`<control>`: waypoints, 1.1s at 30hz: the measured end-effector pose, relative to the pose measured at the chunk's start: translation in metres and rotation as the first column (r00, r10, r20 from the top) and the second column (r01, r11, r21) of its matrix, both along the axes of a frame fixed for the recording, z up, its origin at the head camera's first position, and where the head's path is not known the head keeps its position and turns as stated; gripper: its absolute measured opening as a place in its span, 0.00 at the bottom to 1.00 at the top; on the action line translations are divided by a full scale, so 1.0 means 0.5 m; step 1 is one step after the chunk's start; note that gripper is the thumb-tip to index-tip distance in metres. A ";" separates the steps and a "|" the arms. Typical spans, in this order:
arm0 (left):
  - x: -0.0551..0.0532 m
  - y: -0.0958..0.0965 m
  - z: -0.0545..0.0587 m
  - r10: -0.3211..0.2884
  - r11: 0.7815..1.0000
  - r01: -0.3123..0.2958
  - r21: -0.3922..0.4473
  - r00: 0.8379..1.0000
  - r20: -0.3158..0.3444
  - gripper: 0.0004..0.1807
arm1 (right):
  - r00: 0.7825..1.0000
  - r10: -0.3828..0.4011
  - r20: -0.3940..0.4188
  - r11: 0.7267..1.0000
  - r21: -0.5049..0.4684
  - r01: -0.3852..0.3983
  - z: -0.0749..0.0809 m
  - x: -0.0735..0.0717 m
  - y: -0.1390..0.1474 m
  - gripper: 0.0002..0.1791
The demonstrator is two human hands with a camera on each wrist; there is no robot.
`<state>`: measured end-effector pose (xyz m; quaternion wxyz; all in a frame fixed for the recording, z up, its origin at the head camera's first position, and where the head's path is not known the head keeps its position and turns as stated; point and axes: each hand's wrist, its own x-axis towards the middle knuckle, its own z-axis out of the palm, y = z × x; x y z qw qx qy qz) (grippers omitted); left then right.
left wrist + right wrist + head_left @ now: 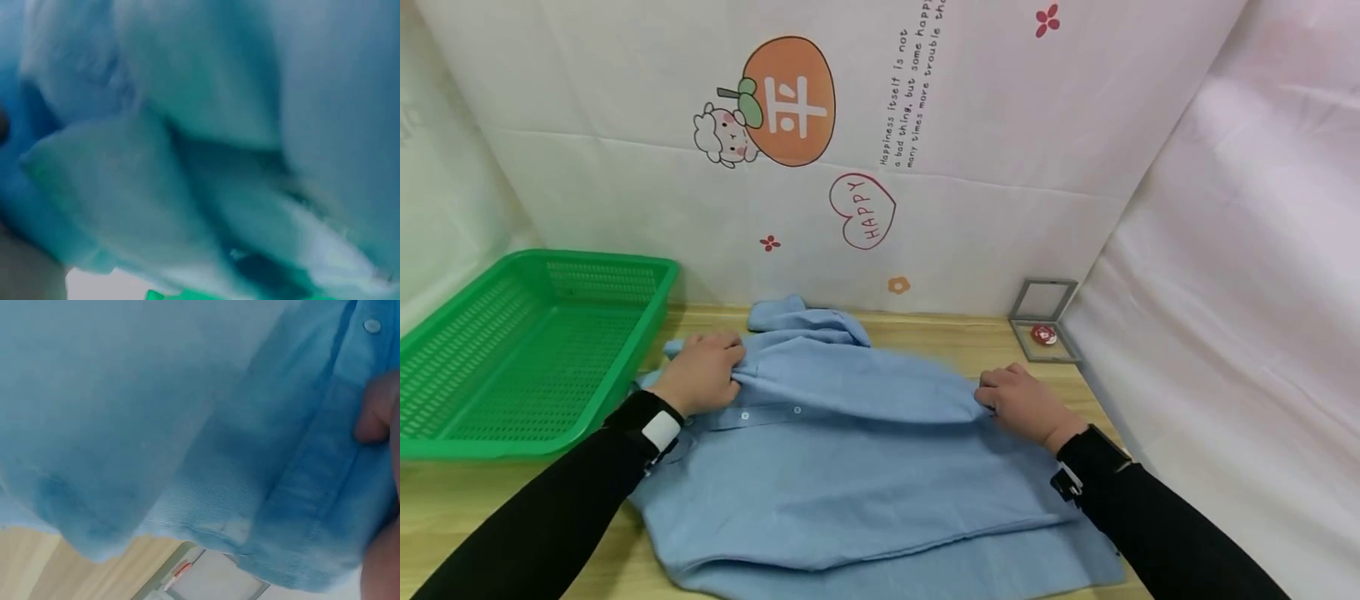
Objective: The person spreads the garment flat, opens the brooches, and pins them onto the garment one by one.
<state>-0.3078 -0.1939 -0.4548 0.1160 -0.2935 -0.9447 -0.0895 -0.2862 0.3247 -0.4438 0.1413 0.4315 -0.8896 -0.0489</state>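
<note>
A light blue button-up shirt (850, 483) is spread over the wooden table, with a sleeve (808, 321) bunched at its far side. My left hand (700, 372) grips the cloth near the upper left, close to two small white buttons. At the right, my right hand (1024, 403) pinches the shirt's edge, and a raised fold of cloth stretches between both hands. The right wrist view shows the thumb (375, 412) on the button strip, below a white button (372, 326). Blurred folds of the shirt (125, 187) fill the left wrist view.
A green plastic basket (658, 321) stands at the left, beside my left forearm. Near the back right corner lies an open square grey-framed case (1051, 360) with a red round piece inside. White printed cloth (970, 242) hangs behind the table, and white cloth walls enclose both sides.
</note>
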 end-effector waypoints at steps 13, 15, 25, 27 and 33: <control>0.058 0.027 -0.027 -0.102 0.954 0.132 -0.268 0.987 0.123 0.26 | 0.772 -0.329 0.544 0.928 0.037 0.370 0.089 -0.064 -0.148 0.13; 0.067 0.032 -0.026 -0.087 0.952 0.118 -0.282 0.989 0.120 0.28 | 0.799 -0.317 0.512 0.935 0.027 0.354 0.096 -0.088 -0.203 0.10; 0.076 0.036 -0.015 -0.062 0.955 0.109 -0.274 0.982 0.176 0.30 | 0.739 -0.178 0.650 0.918 -0.161 0.363 0.050 -0.196 -0.423 0.14; 0.077 0.038 -0.014 -0.057 0.956 0.106 -0.275 0.982 0.180 0.29 | 0.700 -0.154 0.697 0.890 -0.211 0.405 0.047 -0.203 -0.439 0.13; 0.081 0.041 -0.013 -0.028 0.956 0.083 -0.283 0.981 0.194 0.28 | 0.575 0.003 0.818 0.728 -0.396 0.560 0.065 -0.204 -0.437 0.18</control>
